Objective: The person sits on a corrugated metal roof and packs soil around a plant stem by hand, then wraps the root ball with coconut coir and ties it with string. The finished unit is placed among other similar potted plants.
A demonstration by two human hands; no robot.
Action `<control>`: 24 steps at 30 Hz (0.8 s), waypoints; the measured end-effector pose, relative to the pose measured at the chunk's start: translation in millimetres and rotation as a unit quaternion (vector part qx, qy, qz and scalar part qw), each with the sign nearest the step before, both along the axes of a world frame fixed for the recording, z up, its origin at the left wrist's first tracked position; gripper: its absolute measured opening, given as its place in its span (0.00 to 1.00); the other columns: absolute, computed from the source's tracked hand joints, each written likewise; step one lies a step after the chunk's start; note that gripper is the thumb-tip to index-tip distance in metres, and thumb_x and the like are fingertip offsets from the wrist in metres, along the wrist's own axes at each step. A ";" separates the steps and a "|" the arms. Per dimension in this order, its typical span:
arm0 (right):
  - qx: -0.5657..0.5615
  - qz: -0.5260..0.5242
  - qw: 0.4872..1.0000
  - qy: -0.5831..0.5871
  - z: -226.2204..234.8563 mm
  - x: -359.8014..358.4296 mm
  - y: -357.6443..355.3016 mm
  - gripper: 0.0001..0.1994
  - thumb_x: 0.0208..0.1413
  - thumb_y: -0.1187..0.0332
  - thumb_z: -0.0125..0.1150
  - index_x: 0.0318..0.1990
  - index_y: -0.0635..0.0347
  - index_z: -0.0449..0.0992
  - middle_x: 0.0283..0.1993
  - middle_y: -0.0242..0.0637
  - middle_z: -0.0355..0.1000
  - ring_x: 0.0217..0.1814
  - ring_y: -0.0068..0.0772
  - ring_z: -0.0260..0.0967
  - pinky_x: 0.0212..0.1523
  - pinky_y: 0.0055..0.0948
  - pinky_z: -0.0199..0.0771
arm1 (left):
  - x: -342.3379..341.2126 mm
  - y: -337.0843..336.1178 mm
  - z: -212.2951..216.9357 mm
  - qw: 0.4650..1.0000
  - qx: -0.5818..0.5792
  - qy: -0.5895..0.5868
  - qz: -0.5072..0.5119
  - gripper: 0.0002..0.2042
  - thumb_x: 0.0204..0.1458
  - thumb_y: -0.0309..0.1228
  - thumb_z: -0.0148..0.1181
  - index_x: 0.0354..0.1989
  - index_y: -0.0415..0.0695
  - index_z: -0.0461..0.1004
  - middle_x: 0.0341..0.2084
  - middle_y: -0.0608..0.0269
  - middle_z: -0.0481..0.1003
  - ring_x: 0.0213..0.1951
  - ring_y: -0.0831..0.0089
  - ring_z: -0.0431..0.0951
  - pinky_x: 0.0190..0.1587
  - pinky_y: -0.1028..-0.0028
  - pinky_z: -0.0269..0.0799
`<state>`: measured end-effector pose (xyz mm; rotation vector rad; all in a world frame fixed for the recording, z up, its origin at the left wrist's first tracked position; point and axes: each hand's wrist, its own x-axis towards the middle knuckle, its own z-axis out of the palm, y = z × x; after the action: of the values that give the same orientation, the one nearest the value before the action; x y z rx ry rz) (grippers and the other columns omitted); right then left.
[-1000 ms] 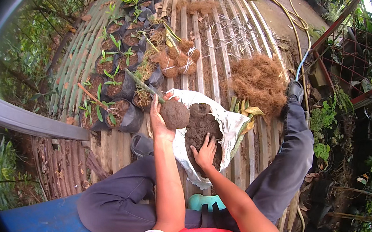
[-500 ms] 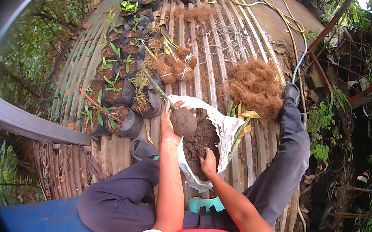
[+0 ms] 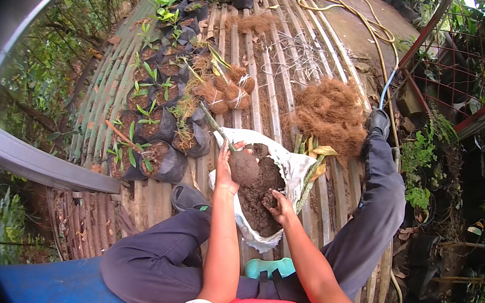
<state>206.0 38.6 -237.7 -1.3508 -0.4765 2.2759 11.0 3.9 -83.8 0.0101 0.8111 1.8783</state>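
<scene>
A round ball of dark soil [image 3: 243,168] sits cupped in my left hand [image 3: 225,172], over the left side of an open white sack [image 3: 295,168]. From the ball a green plant stem [image 3: 214,124] sticks out toward the far left. Loose dark soil [image 3: 255,211] fills the sack. My right hand [image 3: 283,210] is at the sack's right side, its fingers curled round a clump of soil [image 3: 270,199]. Long green-yellow leaves [image 3: 313,171] lie against the sack's right edge.
Brown coconut fibre [image 3: 331,115] is heaped beyond the sack. Fibre-wrapped balls [image 3: 228,95] tied with white string lie farther left, beside seedlings in black bags [image 3: 161,160]. White strings [image 3: 295,53] lie on the corrugated sheet. A teal object [image 3: 268,266] is near my legs.
My right hand has lifted out of the loose soil with a clump in its fingers. My left hand and the soil ball have shifted slightly right and nearer.
</scene>
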 end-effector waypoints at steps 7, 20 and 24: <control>-0.031 -0.082 0.994 0.061 35.3 -17.6 14.9 0.10 0.63 0.61 0.53 0.45 0.55 0.73 0.42 0.33 0.72 0.42 0.36 0.72 0.47 0.39 0.78 | 12.0 -8.4 -32.9 0.999 -0.016 0.008 -0.048 0.29 0.57 0.59 0.47 0.42 0.40 0.72 0.30 0.51 0.77 0.31 0.53 0.80 0.40 0.55 0.78; -0.029 -0.273 0.948 0.160 98.3 -39.4 40.1 0.10 0.62 0.56 0.54 0.37 0.50 0.75 0.32 0.32 0.74 0.34 0.32 0.72 0.40 0.35 0.78 | 49.5 16.6 -54.5 0.962 -0.221 0.140 -0.080 0.37 0.55 0.64 0.45 0.55 0.39 0.69 0.56 0.56 0.70 0.39 0.72 0.78 0.50 0.73 0.67; -0.029 -0.306 0.933 0.186 108.5 -34.5 49.2 0.10 0.61 0.56 0.56 0.37 0.50 0.75 0.33 0.31 0.74 0.35 0.32 0.72 0.40 0.34 0.77 | 46.6 20.2 -47.2 0.962 -0.201 0.135 -0.124 0.38 0.54 0.64 0.48 0.57 0.39 0.69 0.62 0.59 0.64 0.42 0.71 0.78 0.53 0.70 0.66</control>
<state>171.6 87.8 -129.1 -0.8841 0.1318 1.9453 57.6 24.1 -131.0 0.1107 1.3064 1.4667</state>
